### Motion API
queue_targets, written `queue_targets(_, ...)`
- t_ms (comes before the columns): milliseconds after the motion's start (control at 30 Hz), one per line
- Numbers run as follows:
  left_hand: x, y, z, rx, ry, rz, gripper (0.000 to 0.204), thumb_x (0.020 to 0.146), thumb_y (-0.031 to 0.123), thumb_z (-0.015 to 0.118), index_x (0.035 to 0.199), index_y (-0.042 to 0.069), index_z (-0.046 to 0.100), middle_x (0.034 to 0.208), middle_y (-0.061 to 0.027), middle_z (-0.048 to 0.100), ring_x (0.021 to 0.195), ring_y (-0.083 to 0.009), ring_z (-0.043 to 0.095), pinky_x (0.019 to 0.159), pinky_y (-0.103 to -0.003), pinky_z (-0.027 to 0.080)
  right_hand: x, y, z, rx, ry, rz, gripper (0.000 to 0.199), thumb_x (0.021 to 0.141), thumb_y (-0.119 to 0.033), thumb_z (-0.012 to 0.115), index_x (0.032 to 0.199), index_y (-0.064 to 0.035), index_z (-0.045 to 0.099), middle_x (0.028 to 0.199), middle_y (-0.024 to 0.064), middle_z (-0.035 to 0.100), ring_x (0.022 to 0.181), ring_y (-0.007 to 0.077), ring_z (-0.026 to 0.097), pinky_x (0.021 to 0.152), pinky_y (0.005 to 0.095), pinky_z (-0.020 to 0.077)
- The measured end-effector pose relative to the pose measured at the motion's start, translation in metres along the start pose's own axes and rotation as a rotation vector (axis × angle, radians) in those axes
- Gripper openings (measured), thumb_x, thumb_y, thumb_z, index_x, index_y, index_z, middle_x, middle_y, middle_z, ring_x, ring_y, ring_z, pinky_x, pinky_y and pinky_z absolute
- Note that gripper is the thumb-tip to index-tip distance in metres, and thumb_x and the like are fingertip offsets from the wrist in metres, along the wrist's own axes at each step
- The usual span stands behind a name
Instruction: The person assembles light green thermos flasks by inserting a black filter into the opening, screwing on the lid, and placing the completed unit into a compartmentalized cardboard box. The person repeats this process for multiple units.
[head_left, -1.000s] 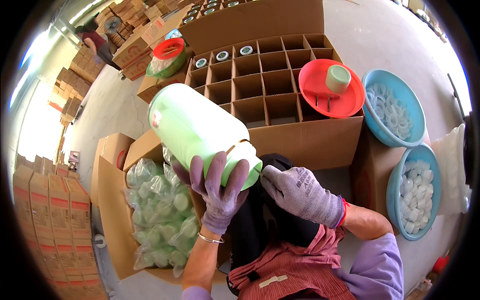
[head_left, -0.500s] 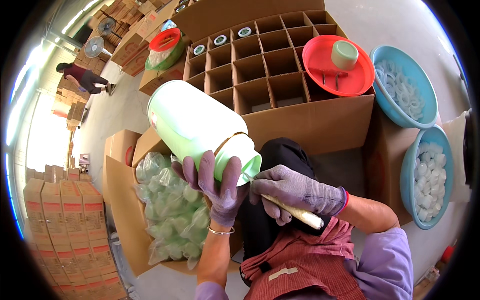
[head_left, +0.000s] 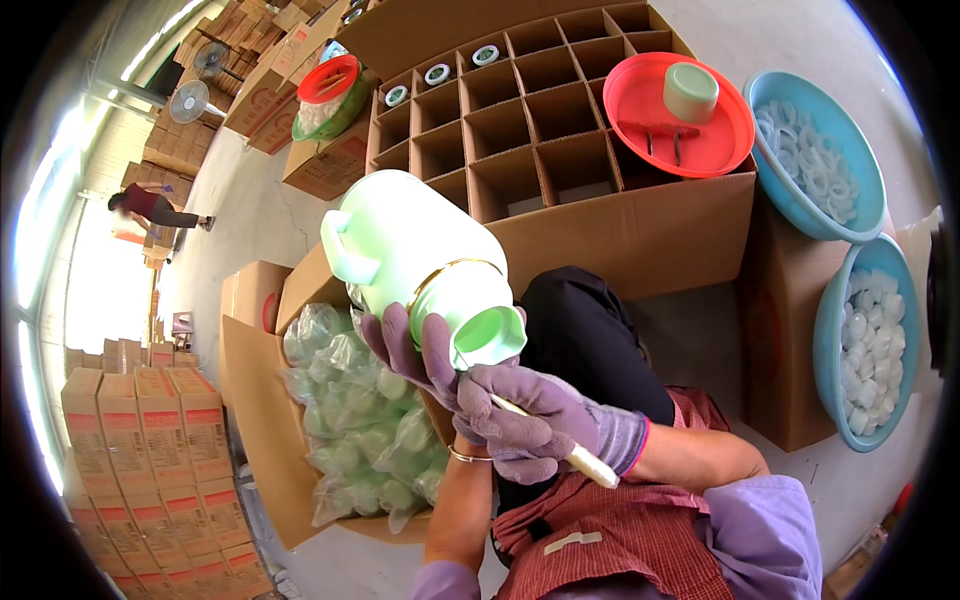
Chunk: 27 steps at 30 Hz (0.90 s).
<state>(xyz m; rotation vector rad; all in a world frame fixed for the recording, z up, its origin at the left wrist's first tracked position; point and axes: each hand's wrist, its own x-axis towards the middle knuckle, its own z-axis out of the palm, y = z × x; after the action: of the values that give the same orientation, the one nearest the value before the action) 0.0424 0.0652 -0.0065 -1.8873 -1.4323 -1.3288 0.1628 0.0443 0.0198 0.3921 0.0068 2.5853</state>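
Bright daylight, fisheye-bent edges, left glare

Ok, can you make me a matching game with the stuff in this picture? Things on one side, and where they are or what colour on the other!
Things:
1. pale green jug
2. red tray
3. thin white tool
4. bagged green jugs

Places:
A. in the open box on the floor at the left
B. in the right hand
C. on top of the divided carton, with a green cup on it
D. held up by the left hand

Pairs: 1-D, 2-C, 3-B, 4-A
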Motion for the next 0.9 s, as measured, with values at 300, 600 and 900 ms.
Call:
queue_targets(300,0.011,0.017,-0.007,-0.060,-0.092,-0.071,0.080,0.081,0.025,0.082,0.146,0.011,0.038,0.152,-0.0154,0.035,0.143,-0.0387,0.030,0.115,-0.052,0.035,-0.002,0.006,0.019,-0.451,0.191,-0.203,0.034,0.109,-0.031,0.034,0.104,-0.0045,0.055,0.079,0.0042,0.057,0.062,0.0092,0.055,0.049,0.0252,0.0475)
queue_targets(600,0.008,0.000,-0.001,0.009,-0.099,0.075,0.073,0.085,0.040,0.078,0.140,0.009,0.041,0.145,-0.0194,0.040,0.136,-0.0462,0.036,0.111,-0.062,0.034,-0.003,-0.023,0.047,-0.886,0.550,-0.004,0.028,0.100,-0.023,0.047,0.098,0.0018,0.060,0.070,0.0104,0.065,0.054,0.0183,0.063,0.053,0.0283,0.0514)
queue_targets(900,0.031,-0.016,-0.026,-0.296,0.006,-0.481,0.083,0.080,0.020,0.080,0.149,0.007,0.037,0.146,-0.0143,0.043,0.136,-0.0341,0.041,0.113,-0.053,0.036,-0.029,-0.143,0.079,-2.023,1.043,-0.221,0.031,0.099,-0.030,0.056,0.091,-0.0009,0.065,0.071,0.0141,0.067,0.065,0.0286,0.067,0.064,0.0359,0.0566)
